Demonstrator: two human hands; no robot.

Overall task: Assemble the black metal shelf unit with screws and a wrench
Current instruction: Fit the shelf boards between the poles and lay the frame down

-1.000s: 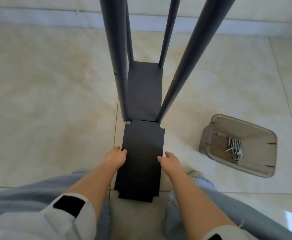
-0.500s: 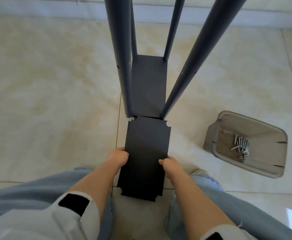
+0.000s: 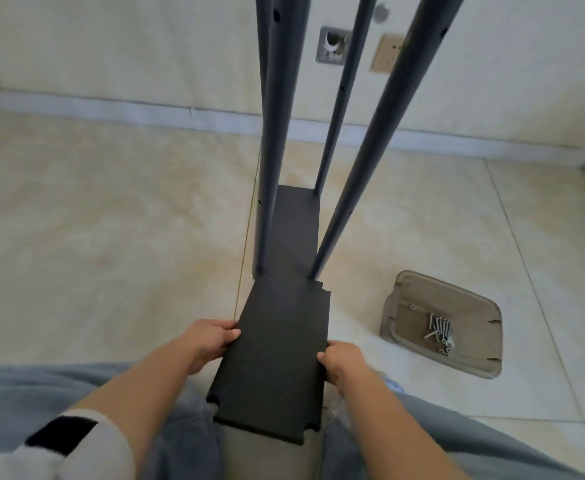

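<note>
Shelf panel [image 3: 277, 355] is gripped at its edges by left hand [image 3: 208, 341] and right hand [image 3: 343, 362], before four posts [image 3: 277, 133] on the fitted bottom panel [image 3: 296, 223]; screws [image 3: 440, 329] lie unused in tray [image 3: 464, 358].

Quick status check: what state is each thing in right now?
Loose shelf: gripped at both long edges, near end raised, far end by the front posts.
Left hand: grips its left edge.
Right hand: grips its right edge.
Posts: upright on the bottom shelf.
Tray: on floor, holding screws.
</note>
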